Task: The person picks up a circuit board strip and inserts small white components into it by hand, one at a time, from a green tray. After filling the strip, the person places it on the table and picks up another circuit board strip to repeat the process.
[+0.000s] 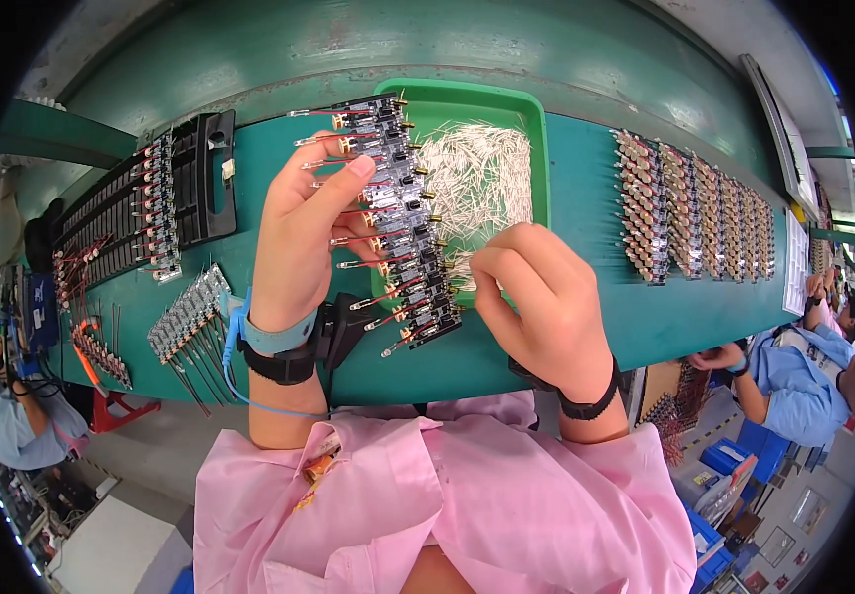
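Observation:
My left hand [301,238] holds a long black strip of small circuit boards [403,208] with red wires and brass tips, tilted across the front of a green tray [536,139]. My right hand [536,297] is closed at the strip's right edge near its lower end, fingertips pinched; what they pinch is hidden. The tray holds a heap of thin pale metal pins [482,178]. A blue wrist strap and a black band sit on my left wrist, and a black band on my right.
A green bench top [586,257] carries rows of finished board strips [695,213] at right, a black jig with more boards [165,198] at left, and loose wired strips [185,317] near the front edge. Other people sit at lower right and far left.

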